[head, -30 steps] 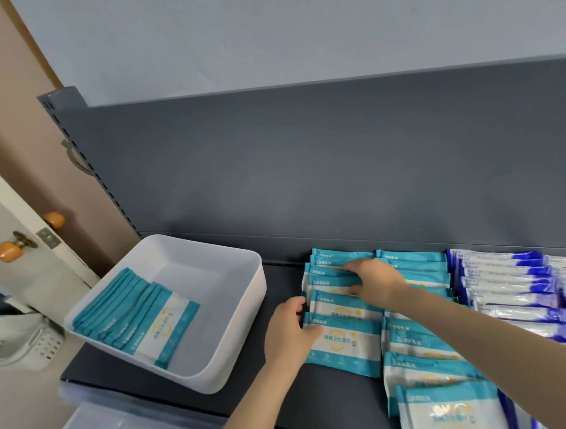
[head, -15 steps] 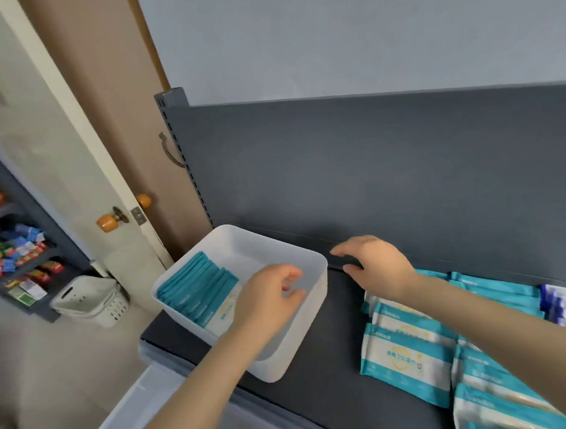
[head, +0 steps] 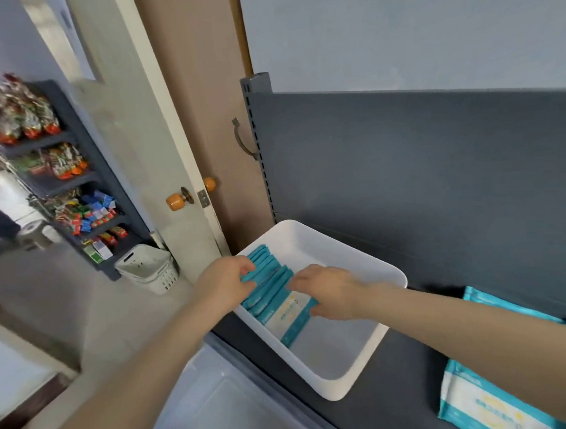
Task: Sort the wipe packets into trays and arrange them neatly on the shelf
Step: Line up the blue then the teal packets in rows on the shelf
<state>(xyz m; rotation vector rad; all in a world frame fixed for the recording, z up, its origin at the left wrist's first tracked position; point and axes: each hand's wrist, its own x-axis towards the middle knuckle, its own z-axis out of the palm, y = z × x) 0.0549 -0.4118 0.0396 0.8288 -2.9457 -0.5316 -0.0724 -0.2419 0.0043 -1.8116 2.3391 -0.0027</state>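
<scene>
Smooth white plastic tray (head: pixel 369 369), glossy teal packets (head: pixel 273 292), matt grey shelf (head: pixel 398 404).

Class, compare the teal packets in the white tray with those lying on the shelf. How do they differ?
The tray packets stand on edge in a leaning row inside the white tray; the shelf packets lie flat on the shelf. The tray packets show mostly teal edges; the shelf packets show white faces. The left hand and right hand touch the tray packets; no hand touches the shelf packets. Both are teal and white.
</scene>
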